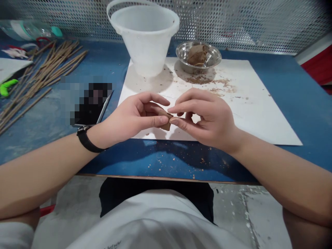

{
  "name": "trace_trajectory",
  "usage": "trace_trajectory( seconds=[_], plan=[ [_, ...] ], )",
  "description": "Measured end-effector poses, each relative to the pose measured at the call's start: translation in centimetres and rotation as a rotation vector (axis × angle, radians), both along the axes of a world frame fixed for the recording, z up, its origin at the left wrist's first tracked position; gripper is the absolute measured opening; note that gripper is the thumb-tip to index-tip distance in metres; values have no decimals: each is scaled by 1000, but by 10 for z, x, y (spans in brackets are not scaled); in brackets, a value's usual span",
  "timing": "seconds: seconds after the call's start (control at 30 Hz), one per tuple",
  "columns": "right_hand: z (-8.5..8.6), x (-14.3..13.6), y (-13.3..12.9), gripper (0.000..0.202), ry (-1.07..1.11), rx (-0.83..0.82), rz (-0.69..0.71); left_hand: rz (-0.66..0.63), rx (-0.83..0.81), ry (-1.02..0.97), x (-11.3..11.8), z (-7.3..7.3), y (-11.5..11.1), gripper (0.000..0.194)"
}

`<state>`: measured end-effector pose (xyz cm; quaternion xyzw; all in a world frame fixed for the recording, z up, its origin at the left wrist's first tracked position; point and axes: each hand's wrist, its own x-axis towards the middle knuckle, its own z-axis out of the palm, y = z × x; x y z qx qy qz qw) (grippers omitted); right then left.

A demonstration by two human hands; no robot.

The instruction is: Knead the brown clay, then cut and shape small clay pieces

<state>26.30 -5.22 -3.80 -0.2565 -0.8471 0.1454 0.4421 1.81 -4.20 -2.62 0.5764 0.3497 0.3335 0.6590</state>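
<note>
A small brown piece of clay [166, 126] is pinched between the thumb and fingers of my left hand [140, 116], above the near edge of a white board [259, 114]. My right hand [204, 117] meets it from the right, its thumb and fingertips closed at the piece's right edge. Behind my right hand, a steel bowl [185, 64] holds a brown clay lump [197, 54], with brown crumbs scattered in front of it. A white bucket [147, 45] stands upright on the board's back left part.
On the blue table [285, 76], a phone [92, 103] lies left of the board. Thin brown sticks [44, 72] spread over the far left, near a clear bottle [31, 30] and a bright green object [8, 87]. A perforated metal screen [233, 24] borders the back.
</note>
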Motion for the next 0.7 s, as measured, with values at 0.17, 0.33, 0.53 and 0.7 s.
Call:
trace_trajectory(
  seconds=[0.17, 0.33, 0.53, 0.7],
  plan=[
    [1, 1, 0, 9, -42, 45, 11, 17, 54, 32, 1, 4, -3, 40],
    [1, -2, -4, 11, 8, -24, -49, 127, 227, 72, 1, 2, -10, 42],
    [1, -7, -8, 7, 57, -18, -98, 232, 381, 68, 2, 0, -15, 30],
    [3, -7, -9, 12, 95, -87, -91, 223, 339, 90, 3, 0, -14, 15]
  ],
)
